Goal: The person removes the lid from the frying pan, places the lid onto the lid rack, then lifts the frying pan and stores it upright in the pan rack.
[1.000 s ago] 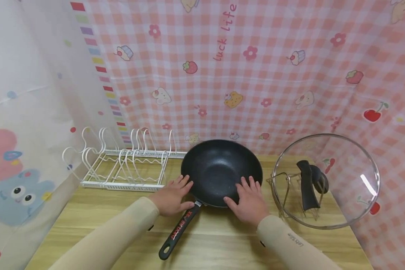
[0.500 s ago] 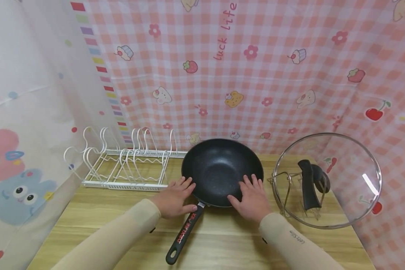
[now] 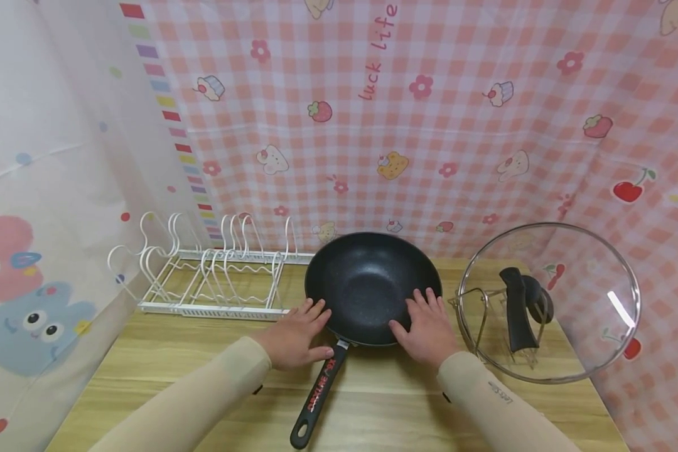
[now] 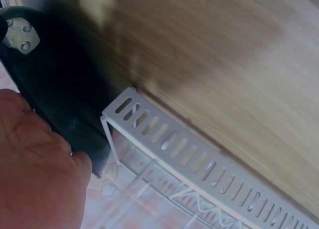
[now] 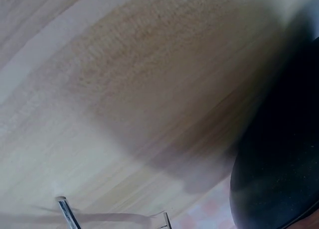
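Observation:
A black wok (image 3: 368,279) sits on the wooden table in the head view. Its black handle (image 3: 319,395) carries red lettering and points toward the front. On the near left of the rim rests my left hand (image 3: 295,337), fingers extended, the thumb by the base of the handle. My right hand (image 3: 431,331) lies with spread fingers over the near right rim. The left wrist view has the back of the left hand (image 4: 40,164) against the wok's dark outer side (image 4: 65,99); its fingertips are hidden. Only the wok's outside (image 5: 279,164) shows clearly in the right wrist view.
A white wire rack (image 3: 215,312) with upright loops stands left of the wok, close to it. To the right, a glass lid (image 3: 576,282) with a black handle (image 3: 521,311) leans on a metal wire stand (image 3: 482,314). Patterned cloth (image 3: 339,144) hangs behind the table.
The wok has turned, so its handle has swung to the right and now points more directly toward the front. Both hands have shifted slightly to the right along the rim.

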`<state>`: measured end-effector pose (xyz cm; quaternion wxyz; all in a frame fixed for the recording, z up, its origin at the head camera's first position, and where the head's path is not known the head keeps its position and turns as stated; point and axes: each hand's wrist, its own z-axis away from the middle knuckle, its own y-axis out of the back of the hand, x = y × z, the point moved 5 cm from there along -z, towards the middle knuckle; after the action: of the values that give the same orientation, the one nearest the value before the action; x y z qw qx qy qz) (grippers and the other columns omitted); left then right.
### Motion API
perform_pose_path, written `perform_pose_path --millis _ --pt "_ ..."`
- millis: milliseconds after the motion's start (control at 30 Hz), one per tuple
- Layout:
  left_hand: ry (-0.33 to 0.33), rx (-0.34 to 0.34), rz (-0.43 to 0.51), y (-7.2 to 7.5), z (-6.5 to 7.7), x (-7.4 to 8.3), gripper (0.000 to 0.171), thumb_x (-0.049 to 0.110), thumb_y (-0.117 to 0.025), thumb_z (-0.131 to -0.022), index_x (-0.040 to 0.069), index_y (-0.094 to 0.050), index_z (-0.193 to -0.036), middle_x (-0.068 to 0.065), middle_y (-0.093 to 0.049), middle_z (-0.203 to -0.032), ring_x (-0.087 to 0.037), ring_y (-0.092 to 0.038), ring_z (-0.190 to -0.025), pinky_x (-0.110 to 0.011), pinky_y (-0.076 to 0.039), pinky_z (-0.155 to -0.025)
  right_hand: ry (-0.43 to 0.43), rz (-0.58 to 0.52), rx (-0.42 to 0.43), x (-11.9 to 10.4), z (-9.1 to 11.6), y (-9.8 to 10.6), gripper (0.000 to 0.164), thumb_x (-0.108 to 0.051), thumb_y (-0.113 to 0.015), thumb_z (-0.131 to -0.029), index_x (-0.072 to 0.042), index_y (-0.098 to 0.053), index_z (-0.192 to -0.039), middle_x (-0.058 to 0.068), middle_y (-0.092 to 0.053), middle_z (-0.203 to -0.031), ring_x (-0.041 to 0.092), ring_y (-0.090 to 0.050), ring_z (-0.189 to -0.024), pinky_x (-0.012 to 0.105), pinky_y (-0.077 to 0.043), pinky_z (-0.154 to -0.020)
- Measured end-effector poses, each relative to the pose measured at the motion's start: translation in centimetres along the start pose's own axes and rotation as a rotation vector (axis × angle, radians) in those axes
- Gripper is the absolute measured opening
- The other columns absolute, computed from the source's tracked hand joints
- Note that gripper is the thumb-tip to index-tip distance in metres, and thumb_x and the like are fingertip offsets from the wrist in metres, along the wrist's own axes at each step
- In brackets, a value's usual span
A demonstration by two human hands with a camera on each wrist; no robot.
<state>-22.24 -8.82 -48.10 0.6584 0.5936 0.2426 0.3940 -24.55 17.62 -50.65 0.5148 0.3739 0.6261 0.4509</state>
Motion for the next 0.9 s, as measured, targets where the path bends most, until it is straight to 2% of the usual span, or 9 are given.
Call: perform_pose_path --millis 233,533,667,900 --pt "-0.010 0.005 0.004 0.2 0.0 0.4 0.080 0.066 -0.035 -0.088 0.013 -0.026 -0.147 -0.009 -0.017 -0.155 -0.033 -0.010 -0.143 -0.046 -0.018 -0.114 -0.005 0.004 -0.013 0.3 -0.2 0.4 0.066 -0.051 -0.049 -0.087 -0.006 -0.046 -0.135 0.014 -0.028 -0.151 0.034 -0.008 -0.143 0.050 -0.005 -0.115" --pt "0.047 0.039 0.026 0.1 -0.9 0.0 0.082 0.068 -0.036 -0.087 0.013 -0.026 -0.147 -0.015 -0.013 -0.155 -0.034 -0.009 -0.143 -0.048 -0.017 -0.114 0.015 0.017 -0.015 0.6 -0.3 0.4 0.061 -0.043 -0.049 -0.088 -0.006 -0.044 -0.136 0.015 -0.025 -0.151 0.035 -0.007 -0.143 0.051 -0.005 -0.115" --pt "0.065 0.064 0.013 -0.1 -1.3 -0.4 0.085 0.070 -0.038 -0.085 0.013 -0.027 -0.146 -0.017 -0.012 -0.154 -0.036 -0.009 -0.142 -0.050 -0.017 -0.113 0.025 0.033 -0.005 0.0 0.1 0.4 0.063 -0.049 -0.045 -0.091 -0.004 -0.044 -0.135 0.019 -0.025 -0.150 0.039 -0.009 -0.142 0.054 -0.008 -0.113" --pt "0.087 0.069 -0.011 -0.4 -1.8 -0.5 0.090 0.076 -0.034 -0.081 0.016 -0.026 -0.147 -0.016 -0.014 -0.154 -0.037 -0.008 -0.142 -0.049 -0.018 -0.114 0.023 0.017 -0.013 -1.2 1.1 0.0 0.083 -0.071 -0.033 -0.086 -0.006 -0.044 -0.136 0.018 -0.023 -0.151 0.039 -0.004 -0.142 0.055 -0.005 -0.113"
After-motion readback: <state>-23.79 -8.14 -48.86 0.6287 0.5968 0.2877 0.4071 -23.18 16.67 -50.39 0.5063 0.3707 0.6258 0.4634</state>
